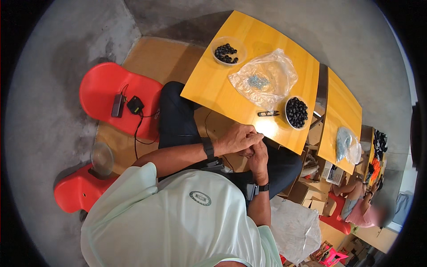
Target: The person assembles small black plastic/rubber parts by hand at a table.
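Note:
My left hand [235, 139] and my right hand [258, 158] meet at the near edge of the yellow table [213, 89], over my lap. The fingers of both are bent and pressed together, and whatever lies between them is too small or hidden to make out. Just beyond the hands lie small black thread snips [267, 114]. To their right is a round tub [287, 123] full of black beads [296, 112]. Farther back a clear plastic bag [281, 66] lies spread flat with small silvery pieces [258, 81] on it. At the far left stands a clear bowl [240, 47] partly filled with black beads.
Left of me is a red chair [95, 89] with a black device and cables on it. A red stool [73, 189] stands behind it. A second yellow table [340, 107] at the right bears a plastic bag [344, 144]. Farther right sits another person [362, 209].

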Demonstrator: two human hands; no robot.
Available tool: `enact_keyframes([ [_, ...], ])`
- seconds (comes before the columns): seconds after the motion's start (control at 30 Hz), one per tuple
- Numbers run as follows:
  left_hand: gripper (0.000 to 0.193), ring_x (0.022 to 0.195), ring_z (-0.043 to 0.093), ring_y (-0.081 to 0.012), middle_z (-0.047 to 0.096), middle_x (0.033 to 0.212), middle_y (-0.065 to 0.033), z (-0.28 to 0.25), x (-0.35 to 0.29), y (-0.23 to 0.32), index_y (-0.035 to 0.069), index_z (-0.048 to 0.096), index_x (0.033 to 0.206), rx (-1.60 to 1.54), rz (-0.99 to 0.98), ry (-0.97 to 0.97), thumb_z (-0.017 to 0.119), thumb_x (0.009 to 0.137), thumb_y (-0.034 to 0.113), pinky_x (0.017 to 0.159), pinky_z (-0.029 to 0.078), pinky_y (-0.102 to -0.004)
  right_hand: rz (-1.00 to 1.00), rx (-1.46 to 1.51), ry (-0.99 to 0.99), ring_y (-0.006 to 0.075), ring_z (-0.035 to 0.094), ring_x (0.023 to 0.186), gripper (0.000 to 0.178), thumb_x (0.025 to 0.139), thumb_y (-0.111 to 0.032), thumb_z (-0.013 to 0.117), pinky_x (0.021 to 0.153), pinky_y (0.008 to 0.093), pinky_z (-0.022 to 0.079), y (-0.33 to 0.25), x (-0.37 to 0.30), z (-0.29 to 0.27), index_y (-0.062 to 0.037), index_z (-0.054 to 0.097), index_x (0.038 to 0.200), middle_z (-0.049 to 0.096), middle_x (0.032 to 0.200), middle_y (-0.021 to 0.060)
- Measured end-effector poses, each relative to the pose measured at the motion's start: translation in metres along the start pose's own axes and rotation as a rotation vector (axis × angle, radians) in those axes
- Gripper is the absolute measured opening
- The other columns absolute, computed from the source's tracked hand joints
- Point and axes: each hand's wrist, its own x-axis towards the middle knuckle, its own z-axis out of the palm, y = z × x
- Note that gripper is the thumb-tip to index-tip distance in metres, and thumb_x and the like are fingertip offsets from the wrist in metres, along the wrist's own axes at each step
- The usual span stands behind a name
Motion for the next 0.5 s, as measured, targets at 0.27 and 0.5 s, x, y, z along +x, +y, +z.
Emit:
enact_keyframes([
  [0.27,0.044,0.066,0.065,-0.0174,0.068,0.074,-0.0139,-0.004,-0.002,-0.014,-0.003,0.064,0.087,-0.059,0.179,0.008,0.057,0.098,0.039,0.061,0.051,-0.0323,-0.006,0.053,-0.063,0.0057,0.039,0.061,0.033,0.107,-0.031,0.048,0.058,0.0227,0.032,0.006,-0.002,0.001,-0.0007,0.06,0.113,0.049,0.074,-0.005],
  [0.5,0.046,0.07,0.068,-0.0193,0.066,0.072,-0.0126,-0.004,-0.007,-0.008,-0.002,0.064,0.087,-0.1,0.182,-0.003,0.055,0.098,0.042,0.063,0.052,-0.0333,0.013,0.052,-0.077,0.0066,0.034,0.06,0.03,0.107,-0.029,0.048,0.057,0.0242,0.027,0.003,-0.005,0.004,-0.0019,0.06,0.11,0.044,0.072,-0.0049],
])
